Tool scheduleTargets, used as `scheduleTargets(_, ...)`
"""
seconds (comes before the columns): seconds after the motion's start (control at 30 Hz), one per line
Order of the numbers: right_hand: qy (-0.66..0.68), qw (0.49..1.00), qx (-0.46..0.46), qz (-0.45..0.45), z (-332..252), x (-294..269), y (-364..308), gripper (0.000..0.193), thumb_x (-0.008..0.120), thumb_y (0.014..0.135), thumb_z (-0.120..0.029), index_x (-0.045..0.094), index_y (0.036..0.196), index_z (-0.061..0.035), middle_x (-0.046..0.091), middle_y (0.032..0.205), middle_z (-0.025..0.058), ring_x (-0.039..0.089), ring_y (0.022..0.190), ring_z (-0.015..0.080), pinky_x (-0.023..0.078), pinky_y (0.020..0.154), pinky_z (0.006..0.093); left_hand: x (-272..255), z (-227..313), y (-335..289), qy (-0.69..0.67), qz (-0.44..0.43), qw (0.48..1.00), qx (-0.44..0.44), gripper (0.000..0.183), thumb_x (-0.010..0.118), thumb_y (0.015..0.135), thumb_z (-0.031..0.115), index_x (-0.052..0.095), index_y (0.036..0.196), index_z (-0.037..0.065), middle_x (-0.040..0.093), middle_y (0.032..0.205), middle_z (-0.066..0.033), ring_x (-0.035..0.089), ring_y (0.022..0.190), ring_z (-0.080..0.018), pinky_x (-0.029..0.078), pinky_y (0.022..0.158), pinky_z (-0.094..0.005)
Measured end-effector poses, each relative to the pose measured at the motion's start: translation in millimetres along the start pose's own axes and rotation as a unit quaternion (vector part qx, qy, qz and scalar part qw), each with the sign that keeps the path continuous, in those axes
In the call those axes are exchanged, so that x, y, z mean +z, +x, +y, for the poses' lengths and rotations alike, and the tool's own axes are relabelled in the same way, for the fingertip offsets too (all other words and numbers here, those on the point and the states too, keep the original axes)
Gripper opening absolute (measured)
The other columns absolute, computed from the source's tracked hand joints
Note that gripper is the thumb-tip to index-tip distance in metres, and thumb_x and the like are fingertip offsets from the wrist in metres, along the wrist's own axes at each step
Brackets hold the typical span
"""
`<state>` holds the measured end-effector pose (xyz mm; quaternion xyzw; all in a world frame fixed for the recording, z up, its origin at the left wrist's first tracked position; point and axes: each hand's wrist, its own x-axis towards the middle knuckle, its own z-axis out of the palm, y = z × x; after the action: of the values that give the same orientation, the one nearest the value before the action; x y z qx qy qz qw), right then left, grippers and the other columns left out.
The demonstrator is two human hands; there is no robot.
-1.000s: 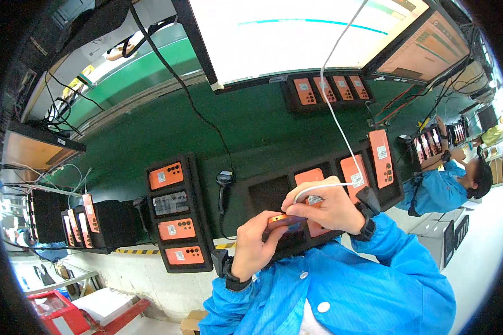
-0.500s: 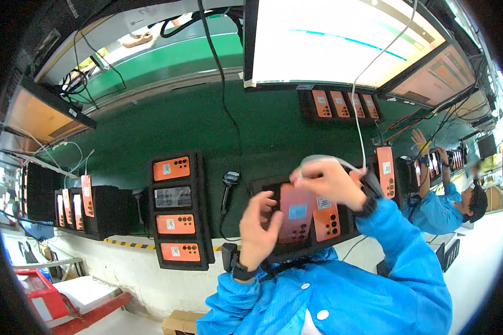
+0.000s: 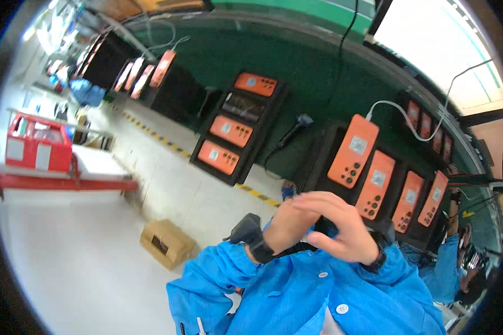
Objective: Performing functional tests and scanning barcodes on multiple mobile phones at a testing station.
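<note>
My hands are together in front of my chest, at the near edge of a black foam tray [image 3: 323,159]. My right hand [image 3: 343,226] is open, its fingers stretched out across the left. My left hand [image 3: 288,228] is partly covered by it, and its fingers are hidden. Beyond them, an orange phone [image 3: 357,146] lies camera side up in the tray, a white cable [image 3: 394,104] at its far end. Beside it lie three more orange phones, a near one [image 3: 375,178], a middle one [image 3: 409,198] and an outer one [image 3: 433,195].
Leftward, another foam tray [image 3: 269,120] carries orange phones and one dark phone [image 3: 243,106]. A handheld scanner [image 3: 292,133] lies between the trays. Further off are a monitor [image 3: 439,47] and a tray of phones [image 3: 425,124]. A cardboard box [image 3: 167,244] sits on the floor; a co-worker's sleeve [image 3: 448,268] shows at right.
My right hand has let go of the white cable, which now runs to the phone. Both hands have drawn back toward my chest and come together. The view has turned leftward.
</note>
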<state>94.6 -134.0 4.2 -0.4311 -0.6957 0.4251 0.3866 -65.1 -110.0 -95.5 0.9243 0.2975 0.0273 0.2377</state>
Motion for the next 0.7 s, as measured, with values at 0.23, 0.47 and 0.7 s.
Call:
scheduleTargets(0.23, 0.039, 0.937, 0.061, -0.341, -12.3, 95.3, 19.9, 0.061, 0.067, 0.084, -0.047, 0.053, 0.129, -0.009, 0.068, 0.105, 0.0205, 0.065, 0.093, 0.0394, 0.048, 0.082, 0.048, 13.7, 13.0, -69.3, -0.111, 0.076, 0.991, -0.028, 0.029, 0.059, 0.082, 0.011, 0.062, 0.111, 0.006, 0.063, 0.108, -0.0147, 0.059, 0.104, -0.0316, 0.048, 0.079, -0.0428)
scheduleTargets(0.47, 0.117, 0.927, -0.055, -0.353, 17.8, 193.9, 48.8, 0.041, 0.08, 0.076, -0.02, 0.064, 0.113, -0.0096, 0.07, 0.101, 0.0108, 0.069, 0.09, 0.0276, 0.053, 0.078, 0.0345, 48.0, -37.5, -143.5, -0.135, 0.12, 0.971, -0.154, 0.03, 0.059, 0.082, 0.012, 0.062, 0.112, 0.006, 0.062, 0.11, -0.0153, 0.058, 0.106, -0.0322, 0.048, 0.08, -0.0432)
scheduleTargets(0.7, 0.045, 0.893, -0.147, -0.423, 3.8, 301.6, 125.1, 0.046, 0.082, 0.072, -0.015, 0.067, 0.116, -0.0116, 0.07, 0.107, 0.0079, 0.068, 0.094, 0.0255, 0.052, 0.084, 0.0346, 39.6, -127.1, -229.5, -0.142, 0.174, 0.953, -0.201, 0.031, 0.059, 0.083, 0.012, 0.063, 0.113, 0.005, 0.062, 0.113, -0.0158, 0.057, 0.108, -0.0327, 0.048, 0.081, -0.0436)
